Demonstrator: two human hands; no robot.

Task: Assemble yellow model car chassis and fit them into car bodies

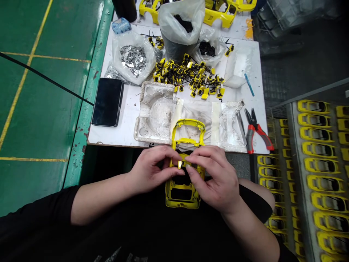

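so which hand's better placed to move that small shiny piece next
Probably the left hand: it seems to pinch the small shiny piece over the yellow car body, while the right hand, close beside, shows no clear grip on it.

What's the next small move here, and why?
Probably close the right hand on the small shiny yellow piece to steady it: the left hand pinches it above the yellow car shell, and the right thumb and forefinger are parted beside it.

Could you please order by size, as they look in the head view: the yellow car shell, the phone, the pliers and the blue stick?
Largest: yellow car shell
Next: phone and pliers, too alike in span to rank
Smallest: blue stick
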